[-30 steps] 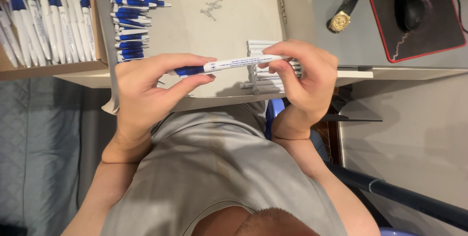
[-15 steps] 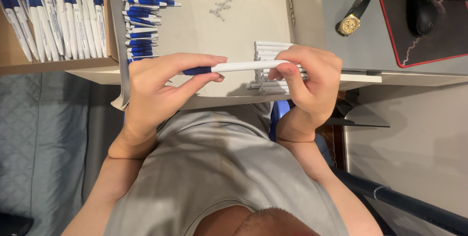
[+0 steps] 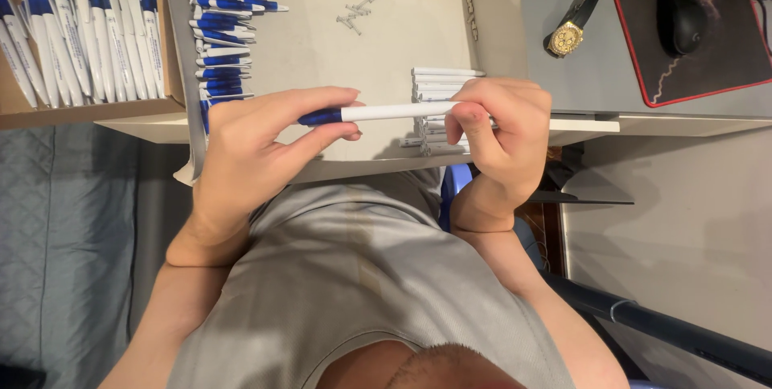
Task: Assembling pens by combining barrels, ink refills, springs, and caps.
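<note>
At frame centre you hold one pen [image 3: 386, 112] level between both hands: your left hand [image 3: 249, 148] pinches its blue end with thumb and fingers closed on it, and your right hand [image 3: 503, 128] is clamped on its white end. Just behind the pen, a stack of white barrels [image 3: 442, 83] lies in the tray [image 3: 322, 27], with blue-and-white parts [image 3: 221, 27] at upper left and finished pens in the box [image 3: 80, 35] at far upper left; a watch [image 3: 567, 35] and mouse [image 3: 682, 19] sit at upper right

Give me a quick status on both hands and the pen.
Left hand grips pen at blue end. Right hand pinches white end. Pen level over tray. Nothing in the way.
</note>
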